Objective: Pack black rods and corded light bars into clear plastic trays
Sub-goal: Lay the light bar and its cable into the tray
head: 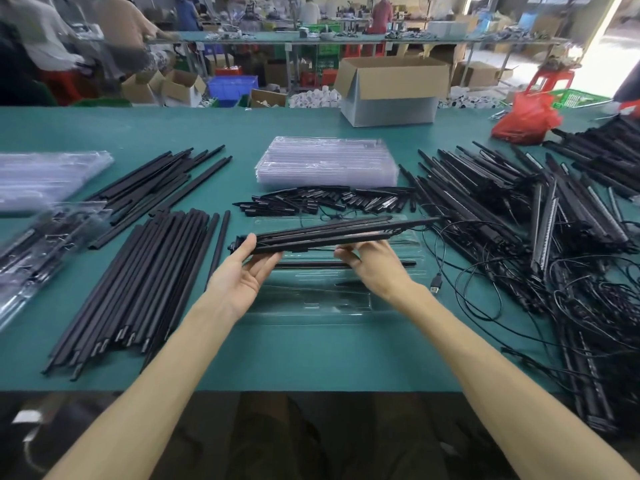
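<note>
A bundle of black light bars [322, 235] hangs just above a clear plastic tray [311, 306] at the table's middle. My left hand [242, 271] holds the bundle's left end, thumb on top and fingers underneath. My right hand [374, 268] grips it from below near the middle. One black rod [346, 264] lies in the tray beneath the bundle. A cord with a USB plug [437, 282] trails from the bundle to the right.
Loose black rods [145, 282] lie at the left. A tangled heap of corded light bars [554, 237] fills the right. A stack of clear trays [325, 161] and small black parts [329, 200] sit behind. A cardboard box [391, 91] stands farther back, bagged trays [38, 237] at far left.
</note>
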A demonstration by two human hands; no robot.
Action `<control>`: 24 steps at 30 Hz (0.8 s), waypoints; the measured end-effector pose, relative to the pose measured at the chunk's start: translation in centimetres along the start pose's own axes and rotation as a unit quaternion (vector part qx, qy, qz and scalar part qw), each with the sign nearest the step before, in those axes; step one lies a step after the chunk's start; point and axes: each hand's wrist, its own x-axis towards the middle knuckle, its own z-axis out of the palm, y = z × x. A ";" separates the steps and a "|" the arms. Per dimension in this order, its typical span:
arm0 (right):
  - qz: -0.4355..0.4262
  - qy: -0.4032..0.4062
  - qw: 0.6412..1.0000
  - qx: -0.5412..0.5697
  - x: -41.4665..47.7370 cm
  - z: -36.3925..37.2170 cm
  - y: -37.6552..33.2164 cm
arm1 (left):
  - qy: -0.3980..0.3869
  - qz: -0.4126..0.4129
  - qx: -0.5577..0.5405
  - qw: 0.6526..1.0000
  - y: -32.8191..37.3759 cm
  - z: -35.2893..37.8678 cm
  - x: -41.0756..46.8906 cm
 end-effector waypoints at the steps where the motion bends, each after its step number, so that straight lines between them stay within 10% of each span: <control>1: -0.010 0.015 0.999 -0.027 -0.2 -0.3 0.6 | 0.006 0.007 -0.003 1.000 0.1 -0.1 0.1; 24: -0.030 0.226 0.946 -0.230 -3.1 -9.3 8.1 | 0.006 0.061 0.045 0.997 0.4 -0.5 0.0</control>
